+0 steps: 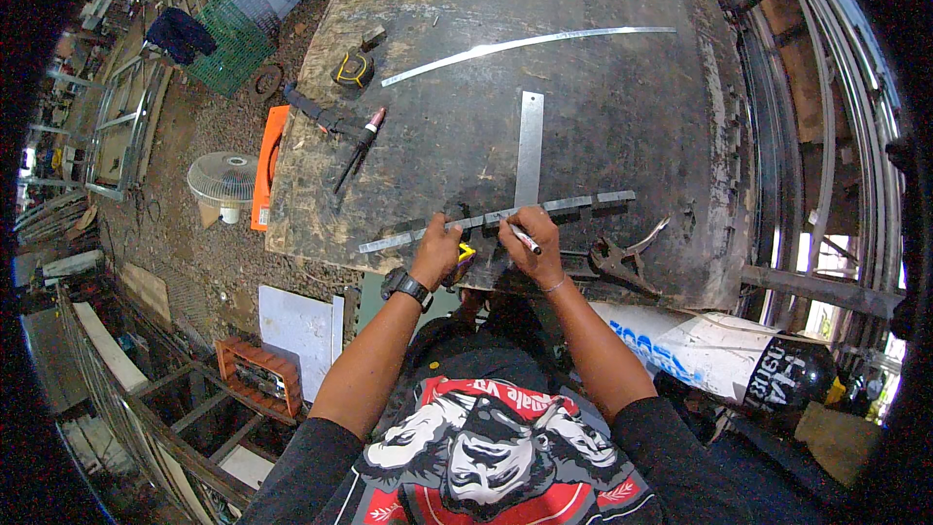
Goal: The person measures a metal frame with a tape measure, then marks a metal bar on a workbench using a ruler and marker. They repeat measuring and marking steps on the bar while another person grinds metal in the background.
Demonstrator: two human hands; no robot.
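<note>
A thin notched metal strip (408, 236) lies across the near part of the dark wooden tabletop. Its left portion is pinched by my left hand (437, 255), with the fingertips closed on the edge. Beside that palm, near the table's front edge, is a yellow and black tape measure (465, 257), partly covered. My right hand (536, 251) grips a white marker (525, 237) and rests against the strip, its tip hidden under the fingers. A flat steel square (530, 141) extends away from the strip just beyond my right hand; its near end is covered.
Pliers-like snips (622, 262) lie right of my right hand. Farther off are a long curved metal strip (525, 43), another tape measure (354, 68) and a black tool with a pinkish tip (361, 148). A white cylinder (690, 350) lies below the right edge; a fan (224, 185) stands left.
</note>
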